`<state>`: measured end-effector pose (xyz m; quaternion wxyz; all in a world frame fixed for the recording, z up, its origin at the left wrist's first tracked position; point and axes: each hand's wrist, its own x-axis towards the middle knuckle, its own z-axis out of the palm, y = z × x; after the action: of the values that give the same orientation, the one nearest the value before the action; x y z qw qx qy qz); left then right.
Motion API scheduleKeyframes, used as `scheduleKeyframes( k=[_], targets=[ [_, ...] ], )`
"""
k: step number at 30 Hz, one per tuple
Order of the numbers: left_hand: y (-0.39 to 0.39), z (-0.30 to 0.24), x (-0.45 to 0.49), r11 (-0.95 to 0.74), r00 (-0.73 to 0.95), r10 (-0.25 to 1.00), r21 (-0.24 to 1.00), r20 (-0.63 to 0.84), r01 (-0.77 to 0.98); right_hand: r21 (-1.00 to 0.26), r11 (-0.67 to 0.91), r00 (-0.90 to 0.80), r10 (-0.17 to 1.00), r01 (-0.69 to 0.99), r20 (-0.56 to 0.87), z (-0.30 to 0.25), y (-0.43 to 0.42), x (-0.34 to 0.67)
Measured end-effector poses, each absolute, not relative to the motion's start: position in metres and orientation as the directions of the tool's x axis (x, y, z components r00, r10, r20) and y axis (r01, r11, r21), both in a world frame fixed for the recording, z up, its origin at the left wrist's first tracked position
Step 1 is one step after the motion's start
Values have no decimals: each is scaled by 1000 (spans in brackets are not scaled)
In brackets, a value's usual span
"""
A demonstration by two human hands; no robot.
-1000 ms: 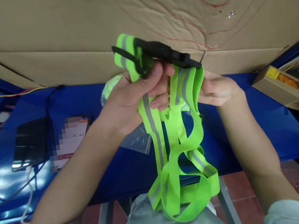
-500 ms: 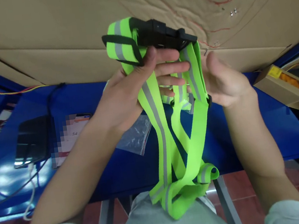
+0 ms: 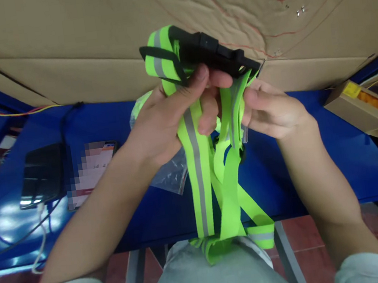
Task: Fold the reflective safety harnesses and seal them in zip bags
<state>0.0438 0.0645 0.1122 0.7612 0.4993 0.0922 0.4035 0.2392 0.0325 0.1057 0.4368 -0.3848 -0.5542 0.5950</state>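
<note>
A neon-green reflective strap harness (image 3: 199, 182) with grey stripes hangs from my hands over the table's near edge, its lower folds by my lap. Its black side-release buckle (image 3: 213, 47) is fastened and tilts down to the right. My left hand (image 3: 175, 115) is closed around the strap just under the buckle's left part, thumb on top and fingers curled. At the right, my right hand (image 3: 271, 105) pinches the folded strap below the buckle's right end. A black slide adjuster (image 3: 162, 54) sits on the left loop.
On the blue table (image 3: 271, 181) lie a clear plastic bag (image 3: 172, 176), a partly blurred phone (image 3: 95, 172) and a black device (image 3: 42, 174) with a white cable. An open cardboard box (image 3: 359, 110) stands at the right. Brown cardboard (image 3: 72, 27) covers the back.
My left fingers have curled in from being stretched out. My right hand has moved left and closed on the right strap, which has folded inward. The buckle has shifted slightly right.
</note>
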Motion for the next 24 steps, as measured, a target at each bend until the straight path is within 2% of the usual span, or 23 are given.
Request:
scheduleKeyframes(
  k=[3, 6, 8, 12, 15, 17, 20, 24],
  targets=[
    [59, 114, 44, 174, 684, 686, 856, 249, -486, -994, 41, -310, 948, -104, 72, 112, 28, 239],
    [55, 118, 43, 151, 688, 676, 865, 264, -479, -993, 15, -348, 936, -114, 54, 119, 23, 242],
    [54, 121, 42, 158, 673, 700, 867, 240, -473, -981, 11, -393, 915, -192, 87, 121, 20, 244],
    [53, 129, 42, 277, 692, 714, 865, 106, -418, -938, 24, -525, 823, -346, 215, 120, 19, 244],
    [51, 130, 43, 302, 728, 678, 865, 100, -400, -936, 40, -463, 861, -350, 210, 122, 18, 238],
    [49, 128, 43, 190, 679, 719, 897, 150, -399, -961, 112, -330, 924, -253, 195, 124, 17, 231],
    [50, 120, 43, -81, 542, 794, 930, 277, -358, -974, 215, -148, 963, -75, 224, 131, 14, 220],
    [58, 110, 45, -265, 487, 760, 890, 430, -372, -970, 236, 19, 971, 56, 237, 137, 8, 214]
  ],
)
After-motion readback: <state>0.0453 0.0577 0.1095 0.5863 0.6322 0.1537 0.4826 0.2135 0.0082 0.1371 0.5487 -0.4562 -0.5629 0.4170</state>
